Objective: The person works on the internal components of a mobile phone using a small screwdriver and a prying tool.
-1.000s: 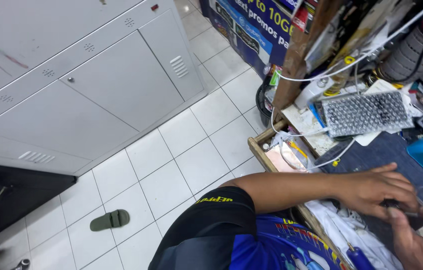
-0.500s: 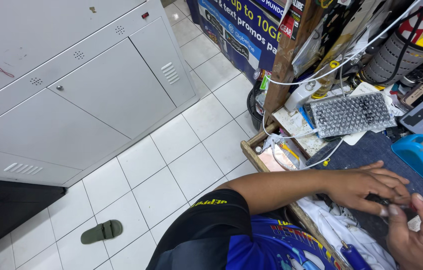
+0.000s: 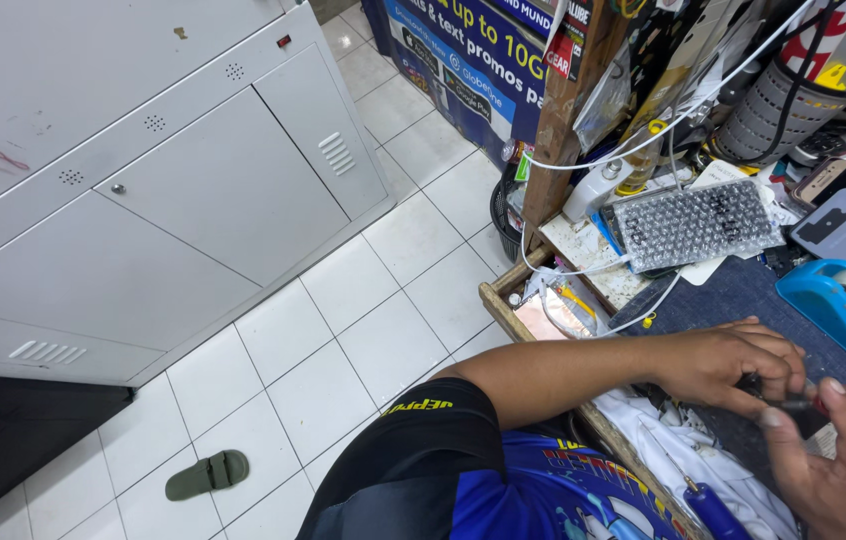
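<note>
My left hand (image 3: 733, 365) rests on the dark denim mat (image 3: 743, 295) of a cluttered workbench, fingers curled around a small dark object (image 3: 755, 385) that is mostly hidden. My right hand (image 3: 833, 455) is at the lower right, thumb and fingers pinching a thin dark tool (image 3: 801, 403) with a red tip, touching that same object. Both hands meet at the bench's near edge. What the small object is cannot be made out.
A blue tape dispenser (image 3: 843, 305) stands right of the hands. A silvery bubble-textured tray (image 3: 693, 222), white cables (image 3: 593, 270), a white bottle (image 3: 593, 188) and white cloth (image 3: 683, 450) lie around. A grey metal cabinet (image 3: 173, 190) stands left, a green slipper (image 3: 208, 473) on white floor tiles.
The camera view has shifted a little, showing more of the bench and tape dispenser. My right hand has come in closer to my left hand and the small object.
</note>
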